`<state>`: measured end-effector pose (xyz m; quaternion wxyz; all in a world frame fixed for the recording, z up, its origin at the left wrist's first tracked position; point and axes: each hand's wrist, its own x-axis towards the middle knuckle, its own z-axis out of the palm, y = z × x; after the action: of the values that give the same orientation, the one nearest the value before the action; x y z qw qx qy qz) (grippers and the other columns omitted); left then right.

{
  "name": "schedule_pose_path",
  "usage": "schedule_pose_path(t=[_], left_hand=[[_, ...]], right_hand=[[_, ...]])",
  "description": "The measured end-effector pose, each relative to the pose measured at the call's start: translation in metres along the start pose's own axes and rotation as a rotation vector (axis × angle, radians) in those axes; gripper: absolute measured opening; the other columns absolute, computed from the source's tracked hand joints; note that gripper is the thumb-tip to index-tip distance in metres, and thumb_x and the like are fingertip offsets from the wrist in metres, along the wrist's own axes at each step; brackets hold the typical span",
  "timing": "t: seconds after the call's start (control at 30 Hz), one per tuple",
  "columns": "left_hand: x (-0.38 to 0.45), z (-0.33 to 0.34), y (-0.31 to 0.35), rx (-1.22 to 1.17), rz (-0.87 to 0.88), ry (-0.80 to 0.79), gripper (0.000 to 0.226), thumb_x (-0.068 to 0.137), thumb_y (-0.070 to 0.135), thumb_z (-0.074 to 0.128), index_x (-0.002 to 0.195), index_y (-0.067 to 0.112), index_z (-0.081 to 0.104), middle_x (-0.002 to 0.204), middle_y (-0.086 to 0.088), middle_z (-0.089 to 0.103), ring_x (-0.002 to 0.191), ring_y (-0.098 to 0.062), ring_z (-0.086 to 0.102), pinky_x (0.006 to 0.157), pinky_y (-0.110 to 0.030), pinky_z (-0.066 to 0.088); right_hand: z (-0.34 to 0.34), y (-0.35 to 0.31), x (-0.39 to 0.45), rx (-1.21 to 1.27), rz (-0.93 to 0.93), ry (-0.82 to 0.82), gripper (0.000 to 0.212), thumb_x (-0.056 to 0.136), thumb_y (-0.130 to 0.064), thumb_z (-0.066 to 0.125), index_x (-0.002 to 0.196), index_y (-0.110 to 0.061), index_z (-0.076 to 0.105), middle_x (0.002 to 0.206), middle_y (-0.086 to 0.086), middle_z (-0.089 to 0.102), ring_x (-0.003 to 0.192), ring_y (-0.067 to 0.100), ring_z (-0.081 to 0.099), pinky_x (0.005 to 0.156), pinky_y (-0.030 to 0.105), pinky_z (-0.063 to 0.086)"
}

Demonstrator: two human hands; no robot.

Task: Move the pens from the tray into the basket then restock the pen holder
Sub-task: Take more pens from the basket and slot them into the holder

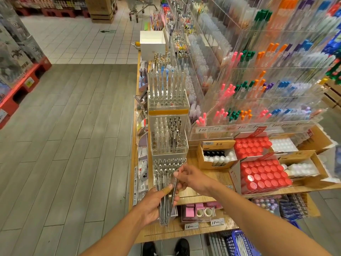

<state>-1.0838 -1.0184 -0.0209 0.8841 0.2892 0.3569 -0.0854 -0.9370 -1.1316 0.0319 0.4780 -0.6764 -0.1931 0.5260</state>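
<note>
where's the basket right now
In the head view the blue basket sits at bottom right, on the floor below the shelf, right of the shoes.

Obstacles, frame centre: you face a clear pen holder point(168, 163) packed with upright pens; taller acrylic stands point(168, 100) rise just behind it. Right: open boxes of red-capped bottles point(262, 174). Free room: bare counter strip point(217, 177) between; open floor point(70, 135) at left.

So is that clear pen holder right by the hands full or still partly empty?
Partly empty, it seems. The pen holder shows pen tops in its back rows, while the left hand grips a bundle of pens not yet slotted in.
</note>
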Motion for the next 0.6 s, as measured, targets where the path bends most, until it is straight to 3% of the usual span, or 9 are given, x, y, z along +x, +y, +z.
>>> schedule_pose_path(t=[0.13,0.27,0.4,0.5,0.6], left_hand=[[0.001,-0.002,-0.003,-0.02,-0.006,0.063,0.047,0.077,0.002,0.076,0.12,-0.01,0.061,0.101,-0.03,0.07,0.075,-0.034,0.071,0.062,-0.038,0.062],[-0.001,-0.005,-0.003,0.026,0.002,0.115,0.044,0.073,0.003,0.074,0.115,-0.008,0.065,0.104,-0.03,0.071,0.08,-0.034,0.073,0.063,-0.037,0.062],[0.001,-0.01,-0.007,0.131,0.056,0.224,0.032,0.083,-0.001,0.07,0.115,-0.004,0.064,0.101,-0.024,0.074,0.08,-0.03,0.075,0.065,-0.035,0.063],[0.001,-0.011,-0.011,0.158,0.047,0.225,0.028,0.09,-0.003,0.065,0.118,-0.004,0.06,0.102,-0.024,0.074,0.078,-0.03,0.074,0.064,-0.034,0.063],[0.0,-0.009,-0.011,0.166,0.041,0.213,0.03,0.09,-0.004,0.064,0.119,-0.006,0.056,0.101,-0.025,0.074,0.076,-0.029,0.074,0.061,-0.034,0.062]], right_hand=[[-0.013,-0.006,0.0,0.027,-0.105,0.128,0.016,0.091,-0.009,0.062,0.103,0.001,0.056,0.075,0.007,0.068,0.066,0.018,0.066,0.064,0.031,0.053],[-0.026,-0.011,-0.001,-0.029,-0.217,0.228,0.01,0.094,-0.007,0.059,0.103,-0.004,0.06,0.079,0.005,0.071,0.068,0.016,0.068,0.065,0.029,0.056],[-0.034,-0.012,-0.003,-0.29,-0.356,0.354,0.005,0.093,-0.016,0.063,0.097,-0.015,0.061,0.081,-0.004,0.071,0.072,0.009,0.068,0.067,0.02,0.053],[-0.034,-0.008,-0.003,-0.502,-0.417,0.342,0.006,0.092,-0.019,0.065,0.097,-0.019,0.061,0.083,-0.006,0.068,0.076,0.007,0.066,0.07,0.02,0.054],[-0.028,0.0,0.001,-0.691,-0.456,0.322,0.01,0.093,-0.021,0.064,0.101,-0.016,0.062,0.083,-0.011,0.066,0.071,0.002,0.062,0.064,0.014,0.05]])
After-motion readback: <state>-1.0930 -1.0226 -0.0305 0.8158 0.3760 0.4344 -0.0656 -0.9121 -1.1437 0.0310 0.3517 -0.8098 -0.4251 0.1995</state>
